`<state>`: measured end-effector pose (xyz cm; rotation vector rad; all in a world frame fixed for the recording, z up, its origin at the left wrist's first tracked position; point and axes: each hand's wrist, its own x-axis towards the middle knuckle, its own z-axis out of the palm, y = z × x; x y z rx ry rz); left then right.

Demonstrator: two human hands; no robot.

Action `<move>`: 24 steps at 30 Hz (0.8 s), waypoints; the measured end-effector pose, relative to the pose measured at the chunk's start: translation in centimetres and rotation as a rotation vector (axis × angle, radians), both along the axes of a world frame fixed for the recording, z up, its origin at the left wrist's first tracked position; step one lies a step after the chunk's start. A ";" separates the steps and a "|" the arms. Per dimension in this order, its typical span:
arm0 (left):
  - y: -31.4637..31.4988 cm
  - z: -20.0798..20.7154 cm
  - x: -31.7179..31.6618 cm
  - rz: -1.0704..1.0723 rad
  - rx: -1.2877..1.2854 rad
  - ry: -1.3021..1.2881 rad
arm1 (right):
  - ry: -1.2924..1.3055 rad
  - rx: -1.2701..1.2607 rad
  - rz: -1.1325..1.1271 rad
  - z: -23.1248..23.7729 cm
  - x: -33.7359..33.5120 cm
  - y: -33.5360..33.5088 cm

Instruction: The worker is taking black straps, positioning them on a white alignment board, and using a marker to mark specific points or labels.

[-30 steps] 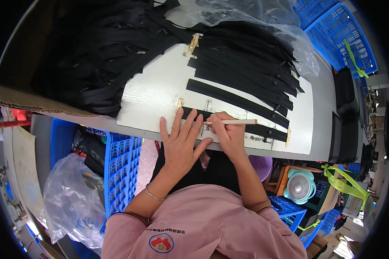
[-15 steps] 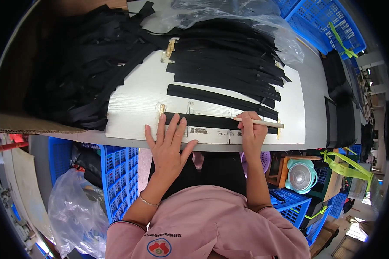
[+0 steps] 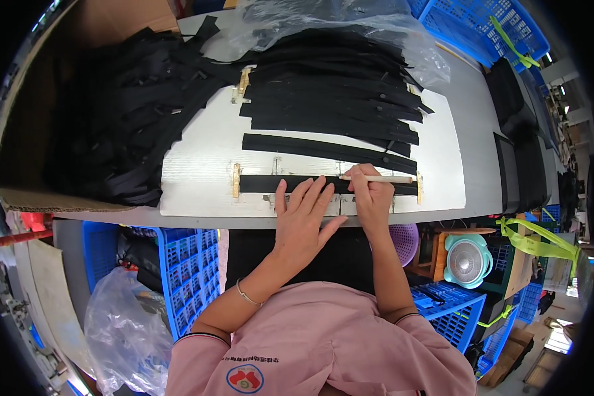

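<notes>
A black strip (image 3: 261, 184), which looks like zipper tape, lies flat across the near part of a white board (image 3: 198, 165). My left hand (image 3: 303, 214) rests on it with spread fingers, fingertips pressing its middle. Just to the right, my right hand (image 3: 374, 198) pinches a slim white pencil-like marker (image 3: 396, 179). The marker lies nearly level, its tip at the strip's upper edge beside a dark line drawn on the board. A second black strip (image 3: 297, 144) lies a little farther off, small dark pieces near its right end. Beyond it, several more strips (image 3: 330, 92) overlap in rows.
A cardboard box (image 3: 66, 201) full of tangled black strips (image 3: 119, 119) stands at the left. Clear plastic film (image 3: 350, 23) covers the far side. Blue crates (image 3: 185, 277) stand below the table at both sides, near a teal fan (image 3: 468, 261). Tan tape (image 3: 236, 179) marks the board.
My left hand has slid right along the strip, closer to my right hand. The marker's tip stays near the same drawn line. The whole view has shifted slightly.
</notes>
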<state>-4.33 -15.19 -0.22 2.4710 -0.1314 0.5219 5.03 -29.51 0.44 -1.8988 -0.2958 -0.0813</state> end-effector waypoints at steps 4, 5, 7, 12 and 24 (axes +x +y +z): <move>0.0 -0.4 0.1 -0.006 0.020 0.023 | -0.030 -0.002 0.003 -0.3 0.1 0.0; -0.1 -0.5 0.1 0.003 0.027 0.020 | -0.029 0.004 -0.003 -0.2 0.1 0.0; -0.2 -0.7 0.2 0.008 0.037 0.016 | 0.025 0.039 -0.007 -0.1 0.1 -0.2; -0.3 -0.8 0.2 0.026 0.077 -0.009 | 0.009 0.058 0.067 -0.7 0.1 -0.6; -0.2 -0.9 0.1 0.020 0.130 -0.031 | -0.056 0.218 0.069 -0.8 -0.1 -2.1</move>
